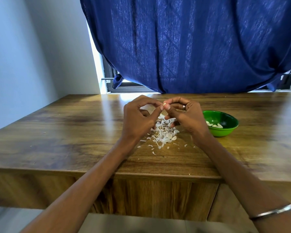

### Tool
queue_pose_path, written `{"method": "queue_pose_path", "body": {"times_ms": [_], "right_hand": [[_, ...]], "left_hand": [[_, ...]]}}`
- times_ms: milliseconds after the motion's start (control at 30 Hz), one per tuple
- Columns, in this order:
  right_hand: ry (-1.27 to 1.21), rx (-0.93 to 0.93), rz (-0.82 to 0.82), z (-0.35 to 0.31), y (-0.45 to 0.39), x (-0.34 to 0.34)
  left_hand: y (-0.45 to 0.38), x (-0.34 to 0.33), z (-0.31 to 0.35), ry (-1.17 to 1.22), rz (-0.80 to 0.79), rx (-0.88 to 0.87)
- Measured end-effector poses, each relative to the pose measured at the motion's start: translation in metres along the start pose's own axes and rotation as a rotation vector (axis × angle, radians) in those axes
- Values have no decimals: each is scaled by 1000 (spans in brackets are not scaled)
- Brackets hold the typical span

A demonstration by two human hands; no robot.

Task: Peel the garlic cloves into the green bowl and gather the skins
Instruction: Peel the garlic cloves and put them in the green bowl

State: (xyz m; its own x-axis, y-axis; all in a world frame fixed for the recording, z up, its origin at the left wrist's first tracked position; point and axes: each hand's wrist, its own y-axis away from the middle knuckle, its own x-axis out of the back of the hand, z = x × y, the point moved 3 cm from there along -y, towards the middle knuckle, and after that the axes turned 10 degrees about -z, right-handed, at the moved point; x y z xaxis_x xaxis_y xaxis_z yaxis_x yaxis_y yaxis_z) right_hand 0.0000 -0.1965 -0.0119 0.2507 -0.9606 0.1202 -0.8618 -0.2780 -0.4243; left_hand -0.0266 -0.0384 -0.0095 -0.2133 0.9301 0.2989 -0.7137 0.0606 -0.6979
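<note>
Both hands are raised above the middle of the wooden table (pixel 74 132). My left hand (pixel 139 118) and my right hand (pixel 185 115) meet at the fingertips and pinch a small pale garlic clove (pixel 165 104) between thumbs and forefingers. Below them lies a loose heap of white garlic skins (pixel 163 133), with scraps scattered toward the front. To the right stands the green bowl (pixel 225 130) with several peeled cloves (pixel 214 124) inside. My right hand hides the bowl's left rim.
A dark blue curtain (pixel 191 47) hangs over the window behind the table's far edge. A pale wall stands at the left. The table's front edge runs across below my forearms.
</note>
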Motion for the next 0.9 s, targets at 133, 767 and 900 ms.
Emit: {"method": "queue_pose_path", "body": {"times_ms": [133, 767, 900], "right_hand": [[26, -15, -16, 1, 0, 1], [-23, 0, -13, 0, 1, 3], [18, 6, -23, -1, 2, 3]], "left_hand": [[0, -3, -6, 89, -95, 103], [0, -3, -9, 132, -154, 125], [1, -3, -10, 121, -183, 128]]}}
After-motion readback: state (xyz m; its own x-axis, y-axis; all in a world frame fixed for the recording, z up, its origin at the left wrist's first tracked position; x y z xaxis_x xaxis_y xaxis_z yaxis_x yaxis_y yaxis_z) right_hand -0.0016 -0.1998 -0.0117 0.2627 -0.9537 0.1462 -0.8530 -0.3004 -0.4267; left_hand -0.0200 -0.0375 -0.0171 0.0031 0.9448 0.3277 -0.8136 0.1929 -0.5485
